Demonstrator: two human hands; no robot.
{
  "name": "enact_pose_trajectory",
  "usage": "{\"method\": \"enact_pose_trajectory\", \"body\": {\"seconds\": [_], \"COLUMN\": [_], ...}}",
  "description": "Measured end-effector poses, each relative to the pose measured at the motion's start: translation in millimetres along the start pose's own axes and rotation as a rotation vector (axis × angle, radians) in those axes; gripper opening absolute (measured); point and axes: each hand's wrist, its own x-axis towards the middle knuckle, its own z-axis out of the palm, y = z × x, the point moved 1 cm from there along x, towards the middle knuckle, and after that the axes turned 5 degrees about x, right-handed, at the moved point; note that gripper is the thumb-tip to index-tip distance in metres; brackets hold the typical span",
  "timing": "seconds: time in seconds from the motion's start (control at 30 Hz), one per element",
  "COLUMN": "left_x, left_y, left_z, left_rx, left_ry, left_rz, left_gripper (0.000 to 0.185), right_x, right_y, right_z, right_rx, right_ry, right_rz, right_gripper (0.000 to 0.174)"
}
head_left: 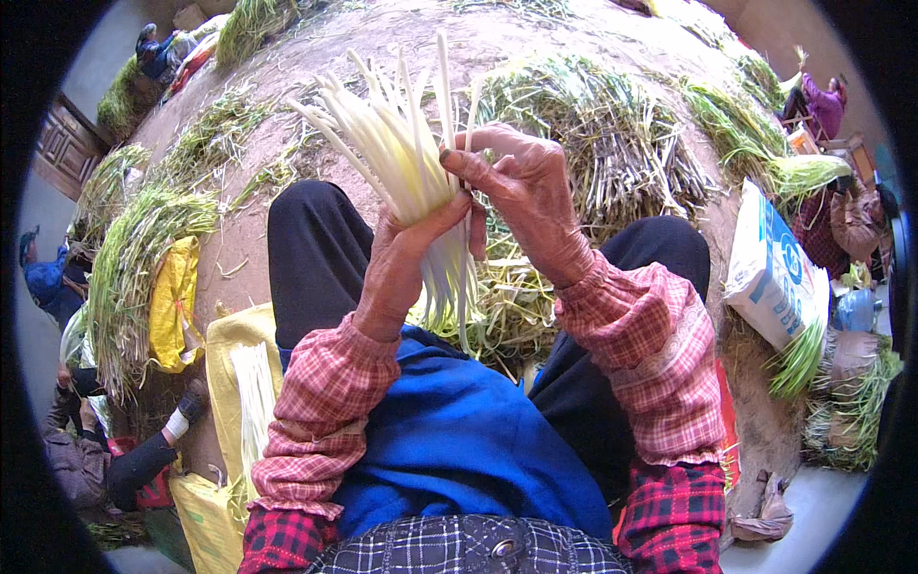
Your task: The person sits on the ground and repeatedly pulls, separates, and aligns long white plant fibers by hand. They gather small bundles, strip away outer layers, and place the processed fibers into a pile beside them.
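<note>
My left hand (412, 262) is closed around a bundle of pale, whitish-yellow plant stalks (401, 154). The stalks fan out above the fist, and their other ends hang below it. At the bundle's right side, my right hand (513, 183) pinches a long pale stalk (467, 143) between thumb and forefinger, its other fingers curled. Both hands are raised above my lap, between my knees. Loose yellow-green leaves and stalks (520, 308) lie on the ground beneath, partly hidden by the hands.
A large pile of green leaves and brownish stalks (609, 136) lies ahead. Pale stalks (254, 409) rest on a yellow sack (222, 359) at my left. A white and blue sack (771, 265) stands at the right. Several people sit among plant heaps at both sides.
</note>
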Motion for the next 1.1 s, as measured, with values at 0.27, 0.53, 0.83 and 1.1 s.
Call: {"method": "enact_pose_trajectory", "body": {"seconds": [0.27, 0.53, 0.83, 1.1], "left_x": [-1, -2, -4, -2], "left_y": [0, -1, -4, -6], "left_z": [2, 1, 4, 6], "left_rx": [0.053, 0.016, -0.006, -0.057], "left_ry": [0.074, 0.006, 0.061, 0.102], "left_rz": [0.025, -0.007, 0.006, 0.06], "left_gripper": [0.018, 0.021, 0.027, 0.023], "right_x": [1, 0, 0, 4], "right_y": [1, 4, 8, 19], "right_z": [-2, -5, -4, 3], "right_rx": [0.121, 0.139, 0.153, 0.226], "right_ry": [-0.01, -0.04, -0.076, 0.019], "right_rz": [0.046, 0.039, 0.102, 0.072], "right_gripper": [0.02, 0.02, 0.032, 0.031]}}
